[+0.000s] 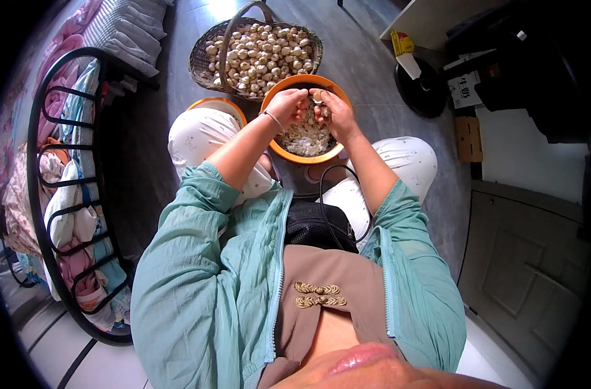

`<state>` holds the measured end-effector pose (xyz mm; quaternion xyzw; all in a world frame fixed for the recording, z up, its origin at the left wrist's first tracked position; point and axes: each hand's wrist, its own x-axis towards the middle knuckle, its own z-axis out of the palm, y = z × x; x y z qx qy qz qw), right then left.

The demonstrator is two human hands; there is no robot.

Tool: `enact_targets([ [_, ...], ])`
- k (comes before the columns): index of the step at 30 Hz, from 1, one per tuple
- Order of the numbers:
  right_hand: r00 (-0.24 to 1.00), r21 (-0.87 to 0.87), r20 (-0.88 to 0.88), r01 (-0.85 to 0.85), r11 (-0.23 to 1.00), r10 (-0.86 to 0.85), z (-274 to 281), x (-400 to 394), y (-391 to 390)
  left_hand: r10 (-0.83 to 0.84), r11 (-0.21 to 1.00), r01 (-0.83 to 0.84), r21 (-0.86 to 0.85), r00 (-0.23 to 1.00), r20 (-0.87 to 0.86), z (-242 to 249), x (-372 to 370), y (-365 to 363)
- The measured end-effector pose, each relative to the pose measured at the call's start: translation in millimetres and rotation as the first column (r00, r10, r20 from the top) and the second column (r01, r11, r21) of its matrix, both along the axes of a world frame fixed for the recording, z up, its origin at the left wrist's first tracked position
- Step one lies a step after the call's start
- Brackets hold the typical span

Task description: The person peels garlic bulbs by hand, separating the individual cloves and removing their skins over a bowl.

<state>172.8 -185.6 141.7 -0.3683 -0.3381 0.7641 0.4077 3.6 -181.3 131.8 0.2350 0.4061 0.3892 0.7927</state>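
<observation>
Over an orange-rimmed basin (282, 149) holding pale, papery peelings (306, 139), both my hands are held close together. A small pale garlic piece (317, 97) is pinched in my right hand (336, 115), with another piece lower in its fingers. My left hand (289, 107) has its fingers closed beside it; whether they hold anything is too small to tell. Just behind the basin stands a wicker basket (201, 70) full of garlic bulbs (260, 55).
A second orange-rimmed container (238, 111) is partly hidden behind my left knee. At the left stands a black metal frame (33, 162) with clothes behind it. A round black object (420, 91) and a cardboard box (468, 139) are at the right.
</observation>
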Motion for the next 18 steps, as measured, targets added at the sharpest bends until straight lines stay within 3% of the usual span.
enact_targets([
  [3,0.999,0.038,0.035,-0.023,0.999,0.022,-3,-1,1,-0.047,0.998,0.048,0.043,0.999,-0.027,-1,-2,1],
  [5,0.997,0.069,0.071,-0.034,0.997,0.029,-7,-2,1,0.017,0.994,0.014,0.112,0.961,-0.275,9,4,-2],
  [8,0.981,0.206,0.195,-0.032,0.978,-0.009,-12,-3,1,0.027,0.990,0.021,0.138,0.941,-0.338,6,6,-1],
  [11,0.954,0.252,0.301,-0.075,0.965,-0.005,-13,-2,0,-0.025,0.992,0.064,0.109,0.945,-0.325,18,3,-2],
  [13,0.911,0.423,0.406,-0.110,0.899,-0.079,-14,-3,-1,-0.054,0.990,0.096,0.105,0.936,-0.348,18,3,-2],
  [18,0.885,0.544,0.439,-0.124,0.830,-0.155,-9,-6,-1,-0.084,0.978,0.145,0.152,0.933,-0.349,14,3,-2],
])
